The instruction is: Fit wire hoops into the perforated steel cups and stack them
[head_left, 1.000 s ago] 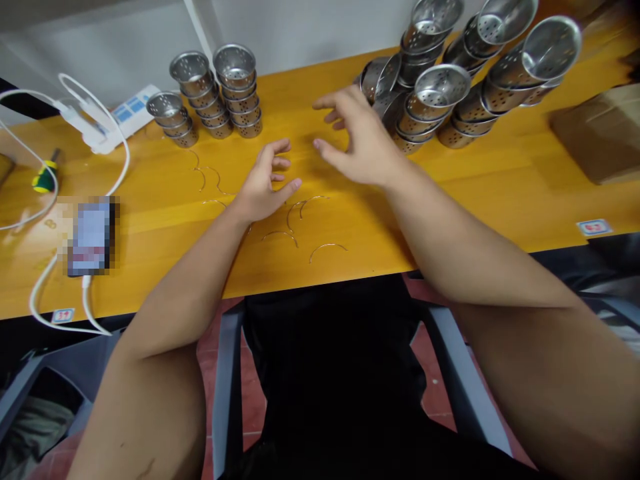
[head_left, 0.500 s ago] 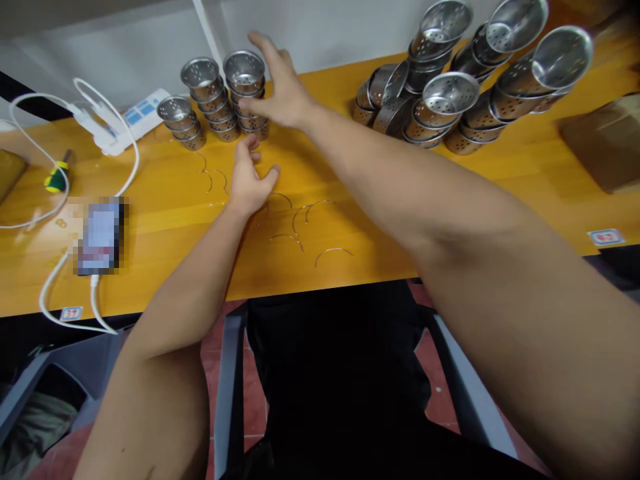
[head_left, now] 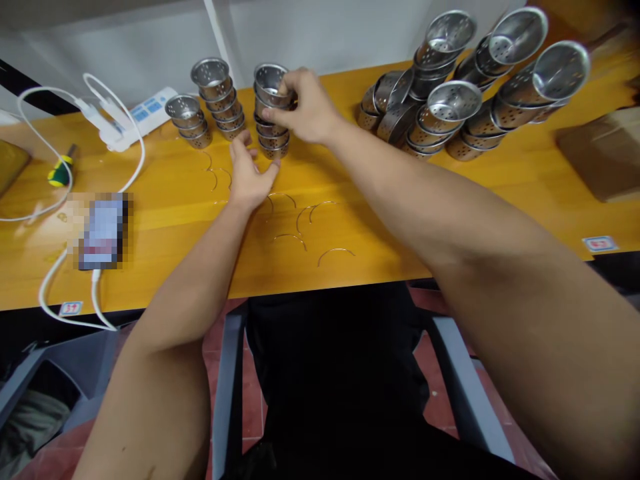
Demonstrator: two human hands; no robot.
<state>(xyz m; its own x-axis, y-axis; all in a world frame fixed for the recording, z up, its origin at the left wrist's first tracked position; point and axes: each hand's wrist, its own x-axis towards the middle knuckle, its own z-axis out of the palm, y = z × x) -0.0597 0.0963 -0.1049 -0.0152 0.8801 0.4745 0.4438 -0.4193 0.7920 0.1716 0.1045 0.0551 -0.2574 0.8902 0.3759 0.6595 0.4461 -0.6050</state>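
At the back of the counter [head_left: 450, 193], the right hand [head_left: 307, 107] has its fingers closed around the top cup of a stack of perforated cups [head_left: 273, 110]; the left hand [head_left: 249, 177] rests loosely open beside its base. A tilted lift could topple the stack onto the wire clips [head_left: 320, 230].

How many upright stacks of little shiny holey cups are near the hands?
3: a short stack of perforated steel cups on the left, a taller stack beside it, and one gripped by the right hand. The toppled heap further right isn't counted.
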